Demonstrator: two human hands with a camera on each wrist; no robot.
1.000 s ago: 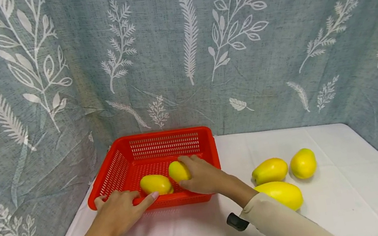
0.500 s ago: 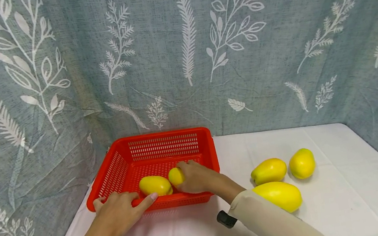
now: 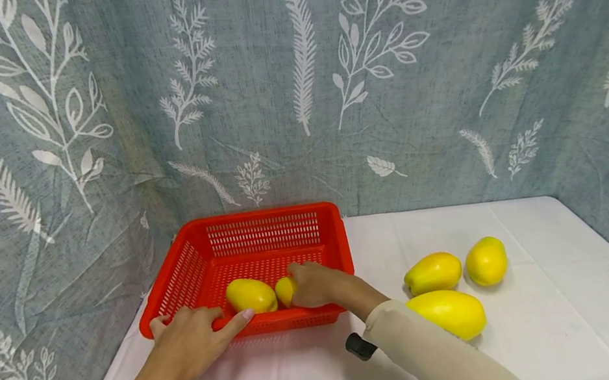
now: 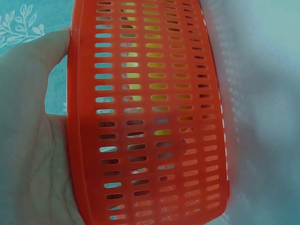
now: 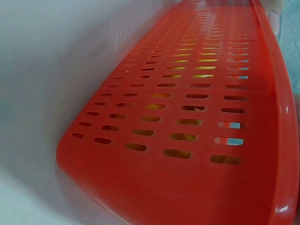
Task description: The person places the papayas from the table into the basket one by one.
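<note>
A red slotted plastic basket (image 3: 261, 216) stands on the white-covered table. My left hand (image 3: 191, 338) grips its front rim, and the left wrist view shows the hand (image 4: 26, 136) at that rim. Inside lies a yellow oval fruit (image 3: 251, 295), papaya-like, near the front wall. Just right of it, my right hand (image 3: 317, 284) reaches over the rim and holds a second yellow fruit (image 3: 284, 293) low in the basket. The hand covers most of that fruit. In the right wrist view, the basket wall (image 5: 154, 173) hides the fingers, with yellow showing through the slots.
On the table right of the basket lie three more yellow fruits: one long (image 3: 453, 314), one smaller (image 3: 433, 272) and one rounder (image 3: 486, 261). The right forearm passes before the long one. A leaf-patterned grey-blue curtain (image 3: 271, 123) hangs behind and at the sides.
My right hand has lowered its fruit deeper into the basket, close to the other fruit. My left hand has kept its place on the rim.
</note>
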